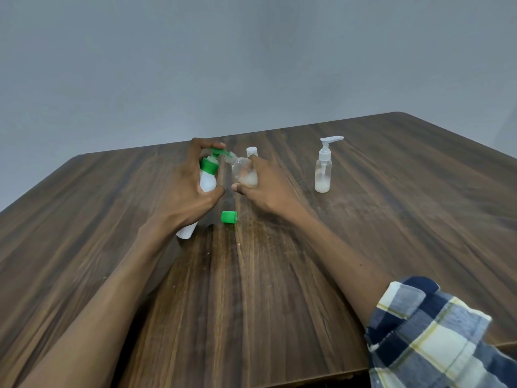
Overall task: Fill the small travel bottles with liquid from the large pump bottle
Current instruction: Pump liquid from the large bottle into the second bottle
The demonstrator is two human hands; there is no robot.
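The left hand (184,186) grips the large white pump bottle (207,182), fingers curled over its green pump head (217,151), the bottle tilted with its base on the desk (391,219). The right hand (263,186) holds a small clear travel bottle (244,170), tipped so its open neck meets the pump spout; a little whitish liquid sits in it. A green cap (229,217) lies on the desk just in front of the hands. A second clear bottle (323,170) with a white pump top stands upright to the right, well apart, with liquid in its bottom. A white cap (251,150) shows behind the right hand.
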